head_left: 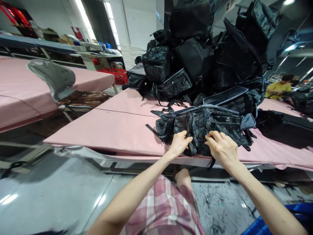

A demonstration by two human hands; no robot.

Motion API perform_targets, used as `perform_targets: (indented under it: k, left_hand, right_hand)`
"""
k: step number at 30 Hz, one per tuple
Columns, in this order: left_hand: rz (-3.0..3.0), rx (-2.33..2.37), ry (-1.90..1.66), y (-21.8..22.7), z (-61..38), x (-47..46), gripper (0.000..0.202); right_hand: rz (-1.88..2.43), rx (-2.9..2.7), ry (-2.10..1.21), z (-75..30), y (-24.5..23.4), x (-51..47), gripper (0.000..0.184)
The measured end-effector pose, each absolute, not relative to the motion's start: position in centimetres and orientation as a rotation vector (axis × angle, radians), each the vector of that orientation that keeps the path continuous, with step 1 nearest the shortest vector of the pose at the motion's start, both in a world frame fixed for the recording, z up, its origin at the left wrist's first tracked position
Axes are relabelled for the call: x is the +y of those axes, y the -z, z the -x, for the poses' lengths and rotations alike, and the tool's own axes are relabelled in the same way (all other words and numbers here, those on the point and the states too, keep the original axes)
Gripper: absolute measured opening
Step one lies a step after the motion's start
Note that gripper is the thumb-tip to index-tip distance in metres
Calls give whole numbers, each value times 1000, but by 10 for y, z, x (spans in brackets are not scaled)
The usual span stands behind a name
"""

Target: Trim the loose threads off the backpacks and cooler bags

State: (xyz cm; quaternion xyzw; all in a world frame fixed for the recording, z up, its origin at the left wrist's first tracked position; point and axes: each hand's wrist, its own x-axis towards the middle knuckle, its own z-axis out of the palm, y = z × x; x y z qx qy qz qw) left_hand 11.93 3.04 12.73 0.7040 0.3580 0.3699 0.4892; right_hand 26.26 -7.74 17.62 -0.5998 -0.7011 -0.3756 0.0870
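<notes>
Head view, downward (close over bag [202,127])

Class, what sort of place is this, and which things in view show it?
Likely a bag workshop or factory: a pile of dark bags on a long pink table, with the left hand and right hand gripping one bag.

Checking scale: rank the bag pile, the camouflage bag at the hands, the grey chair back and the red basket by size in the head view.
1. bag pile
2. camouflage bag, nearer the camera
3. grey chair back
4. red basket, farthest, true size unsure
</notes>
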Motion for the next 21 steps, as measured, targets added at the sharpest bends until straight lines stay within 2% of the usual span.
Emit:
perform_targets:
  k: [6,12,15,18,21]
  left_hand:
    - [-1712,871,-880,-129,-118,24,23]
    - [-1626,848,-885,-130,-121,22,22]
    - [-1375,769,-902,-141,-116,30,16]
    - [-1103,691,-1002,-163,-96,53,13]
    - [-894,788,-1135,-185,-66,87,7]
  right_hand:
    - [1801,-2081,1064,-266,-176,-79,17]
    - [1819,-1995,1026,-259,-180,-75,14]
    - [1715,-1838,744,-268,-190,-73,15]
    - [1505,-1430,434,-296,-195,-82,15]
    - [1371,-981,230,-330,-183,-99,24]
